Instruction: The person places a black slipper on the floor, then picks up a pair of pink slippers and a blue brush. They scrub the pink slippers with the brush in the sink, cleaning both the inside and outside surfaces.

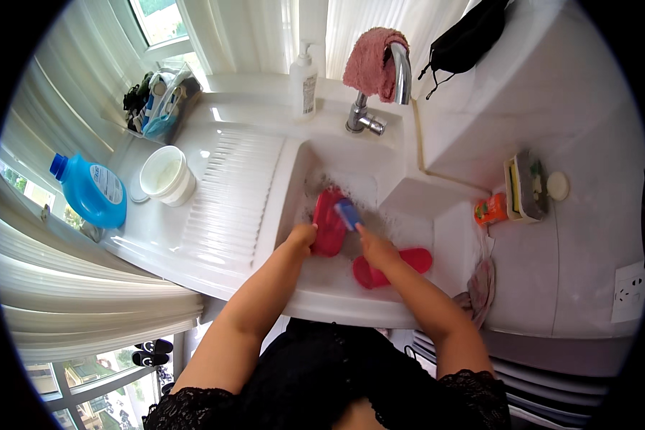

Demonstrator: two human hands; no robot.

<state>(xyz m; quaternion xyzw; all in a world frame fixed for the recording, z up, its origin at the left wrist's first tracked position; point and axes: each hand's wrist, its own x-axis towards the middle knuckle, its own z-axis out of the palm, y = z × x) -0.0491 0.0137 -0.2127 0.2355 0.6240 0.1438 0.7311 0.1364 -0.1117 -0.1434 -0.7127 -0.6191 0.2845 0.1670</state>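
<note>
Left hand [304, 236] is gripping the side of a red slipper [327, 233] in the sink [344, 159], right hand [377, 249] is clenching a blue brush [348, 214] over it, and that slipper is probably feeling light, bendy and slippery, favouring an edge hold.

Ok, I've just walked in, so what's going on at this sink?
A person is bent over a glossy white sink. Their left hand holds a bright red rounded slipper, while the right hand holds a small blue brush at it, slightly blurred. A matching red slipper lies in the basin, partly behind the right arm. A fluffy pink cloth hangs over the curved chrome faucet.
</note>
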